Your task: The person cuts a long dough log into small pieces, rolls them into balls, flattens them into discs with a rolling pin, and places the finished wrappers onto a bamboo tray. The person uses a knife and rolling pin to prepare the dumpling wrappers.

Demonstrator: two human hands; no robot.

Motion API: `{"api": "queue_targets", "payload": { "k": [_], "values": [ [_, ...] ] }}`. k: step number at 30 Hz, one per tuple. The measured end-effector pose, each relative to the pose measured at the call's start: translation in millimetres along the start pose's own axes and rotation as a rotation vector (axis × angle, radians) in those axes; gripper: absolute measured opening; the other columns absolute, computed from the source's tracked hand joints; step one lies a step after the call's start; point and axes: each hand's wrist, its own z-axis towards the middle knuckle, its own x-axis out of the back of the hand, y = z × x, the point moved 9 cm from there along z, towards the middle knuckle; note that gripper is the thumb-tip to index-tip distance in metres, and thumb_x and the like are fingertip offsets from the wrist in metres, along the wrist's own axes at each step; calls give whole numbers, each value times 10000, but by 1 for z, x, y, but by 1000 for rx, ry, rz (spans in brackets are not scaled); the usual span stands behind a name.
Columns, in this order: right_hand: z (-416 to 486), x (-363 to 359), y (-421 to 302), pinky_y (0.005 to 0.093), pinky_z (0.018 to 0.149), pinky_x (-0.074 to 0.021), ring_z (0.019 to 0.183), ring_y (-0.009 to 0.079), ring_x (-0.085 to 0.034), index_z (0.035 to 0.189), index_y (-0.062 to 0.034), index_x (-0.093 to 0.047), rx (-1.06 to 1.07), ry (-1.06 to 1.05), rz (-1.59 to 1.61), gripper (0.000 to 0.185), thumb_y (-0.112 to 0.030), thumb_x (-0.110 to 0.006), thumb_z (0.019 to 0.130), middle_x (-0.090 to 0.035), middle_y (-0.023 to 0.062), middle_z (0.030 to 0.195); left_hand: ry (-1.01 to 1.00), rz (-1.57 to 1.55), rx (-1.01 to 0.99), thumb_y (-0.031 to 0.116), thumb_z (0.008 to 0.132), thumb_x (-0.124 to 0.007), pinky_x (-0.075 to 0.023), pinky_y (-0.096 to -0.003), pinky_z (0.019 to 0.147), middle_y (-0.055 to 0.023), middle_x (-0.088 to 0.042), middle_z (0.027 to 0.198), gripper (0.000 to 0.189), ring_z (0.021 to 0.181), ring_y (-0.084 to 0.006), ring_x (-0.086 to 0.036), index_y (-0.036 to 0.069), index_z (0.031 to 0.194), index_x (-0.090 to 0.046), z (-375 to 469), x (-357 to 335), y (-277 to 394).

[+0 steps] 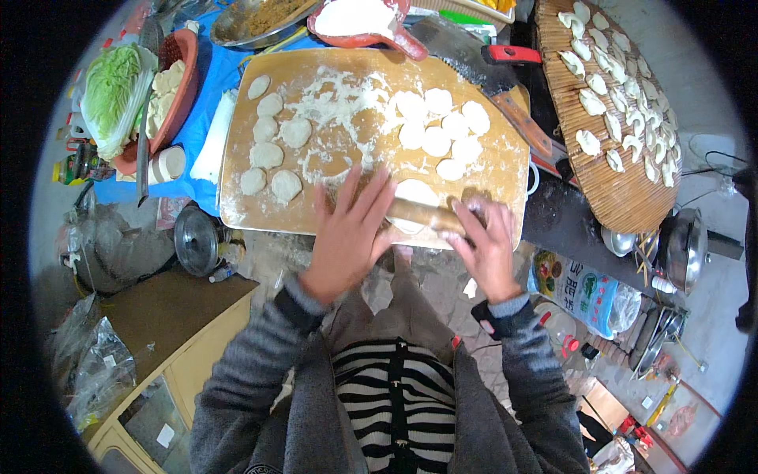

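A short wooden rolling pin (pixel 423 214) lies across a flattened dough round (pixel 416 192) near the front edge of the floured wooden board (pixel 272 222). My right hand (pixel 488 243) grips the pin's right end between thumb and fingers. My left hand (pixel 353 231) is spread at the pin's left end, fingers pointing away from me; whether its palm presses on the pin is hidden. Several small dough discs (pixel 266 155) sit on the board's left side. More floured dough pieces (pixel 437 141) cluster on the right side, beyond the pin. Loose flour (pixel 331 106) covers the middle.
A cleaver (pixel 474 65) with a wooden handle rests over the board's far right corner. Behind stand a red flour scoop (pixel 361 40) and a metal bowl of filling (pixel 231 26). Left is a basket (pixel 190 77) with cabbage (pixel 112 98); right, a round reed tray (pixel 598 189) of dumplings.
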Motion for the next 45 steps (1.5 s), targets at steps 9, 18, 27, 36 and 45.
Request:
{"api": "queue_targets", "payload": {
  "k": [9,18,27,36,45],
  "values": [
    [-9,7,-12,460,940,-401,1059,325,-522,1259,-62,-651,98,-12,-3,528,-165,-793,761,-556,135,1166,-37,2,-37,459,950,-560,-107,-726,1128,-88,-296,1618,679,1504,-383,-201,160,1530,-373,-20,-4,15],
    [8,-7,22,464,910,-430,1022,374,-529,1151,35,-619,65,112,144,403,-113,-756,801,-559,185,1100,283,35,64,427,932,-585,-111,-730,1121,-68,-325,1608,690,1493,-359,-233,161,1535,-380,18,-6,-41],
    [5,6,18,459,884,-434,1002,350,-548,1185,23,-630,15,135,21,428,-113,-752,798,-578,161,1071,121,44,-73,407,978,-534,-86,-735,1131,-44,-276,1632,646,1488,-346,-245,162,1544,-342,40,-4,14],
    [-21,20,48,367,904,-487,1054,287,-593,1211,69,-590,-228,164,411,342,-56,-664,902,-592,182,1153,373,-323,203,144,793,-707,-415,-489,777,-48,-628,856,47,924,-281,-589,115,813,-675,45,1,-19],
    [-25,15,47,344,884,-476,994,261,-591,1166,89,-582,-327,184,518,289,-30,-652,911,-588,157,1068,346,-1231,440,190,1042,-516,-553,-420,827,-193,-672,1036,167,958,-331,-673,26,1012,-510,31,-10,-58]
  ]
}}
